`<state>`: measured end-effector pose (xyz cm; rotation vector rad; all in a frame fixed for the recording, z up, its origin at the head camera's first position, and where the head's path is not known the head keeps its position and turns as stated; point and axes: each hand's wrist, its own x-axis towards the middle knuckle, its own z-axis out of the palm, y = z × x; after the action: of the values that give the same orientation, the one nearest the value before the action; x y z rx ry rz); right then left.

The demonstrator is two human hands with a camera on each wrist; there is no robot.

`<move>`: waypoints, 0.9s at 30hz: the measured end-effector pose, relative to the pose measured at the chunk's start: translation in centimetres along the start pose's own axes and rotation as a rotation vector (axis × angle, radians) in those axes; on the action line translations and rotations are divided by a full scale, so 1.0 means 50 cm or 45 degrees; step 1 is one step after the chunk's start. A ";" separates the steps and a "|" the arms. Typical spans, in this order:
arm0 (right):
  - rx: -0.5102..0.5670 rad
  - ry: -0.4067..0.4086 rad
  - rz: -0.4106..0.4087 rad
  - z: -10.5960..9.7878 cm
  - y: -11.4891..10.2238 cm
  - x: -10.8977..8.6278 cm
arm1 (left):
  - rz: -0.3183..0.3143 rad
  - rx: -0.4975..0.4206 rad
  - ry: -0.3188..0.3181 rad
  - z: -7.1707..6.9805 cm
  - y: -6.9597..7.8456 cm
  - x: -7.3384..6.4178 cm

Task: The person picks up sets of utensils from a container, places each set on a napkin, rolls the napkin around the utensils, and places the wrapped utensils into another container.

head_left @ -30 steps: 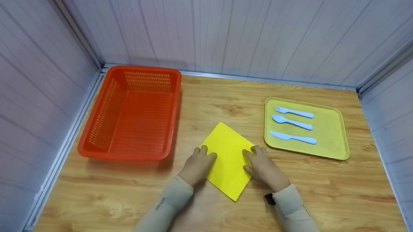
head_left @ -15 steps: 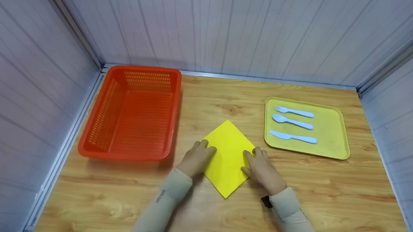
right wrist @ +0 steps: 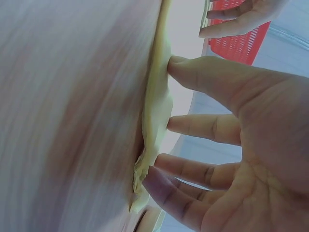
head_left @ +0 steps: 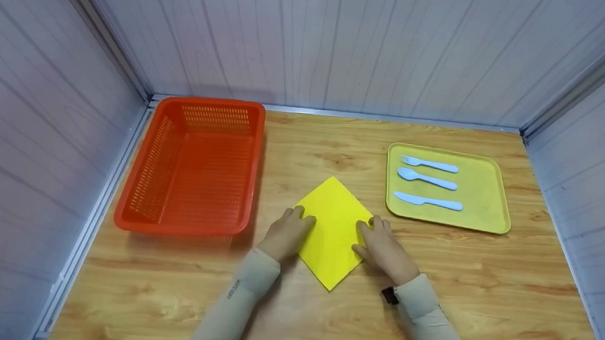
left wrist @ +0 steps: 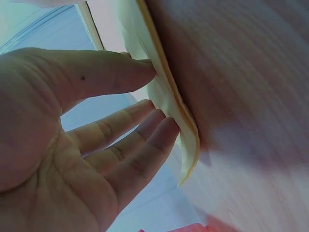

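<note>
Yellow sheet point(head_left: 333, 240) diamondwise, long axis near-to-far

Plain bright-yellow sheet point(head_left: 333, 235), layered, slightly wavy at the edges. Lying roughly flat mid-scene, turned diamond-wise: one corner points near, one far.

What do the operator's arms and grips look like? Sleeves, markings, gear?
The left sleeve is pale beige-grey with small dark lettering; the right sleeve matches in colour, with a black item, unidentifiable, at its cuff. The left grip and right grip are ungloved.
</note>
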<state>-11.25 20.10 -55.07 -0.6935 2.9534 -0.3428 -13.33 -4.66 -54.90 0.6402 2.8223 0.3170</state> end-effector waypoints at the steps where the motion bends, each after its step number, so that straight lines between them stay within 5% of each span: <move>1: 0.008 0.007 0.005 -0.001 0.002 0.000 | 0.003 0.016 0.003 -0.001 0.002 0.001; 10: -0.005 0.270 -0.112 -0.020 0.057 0.000 | 0.121 0.166 0.172 -0.014 0.056 0.030; 14: -0.066 0.405 -0.176 -0.034 0.098 -0.001 | 0.178 0.186 0.149 -0.017 0.095 0.055; 27: -0.186 0.499 -0.049 -0.068 0.246 0.000 | 0.407 0.350 0.137 0.009 0.211 0.150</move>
<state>-16.97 31.52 -54.71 -0.7802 3.3675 -0.2981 -15.62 8.06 -53.90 1.1710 2.8853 0.0125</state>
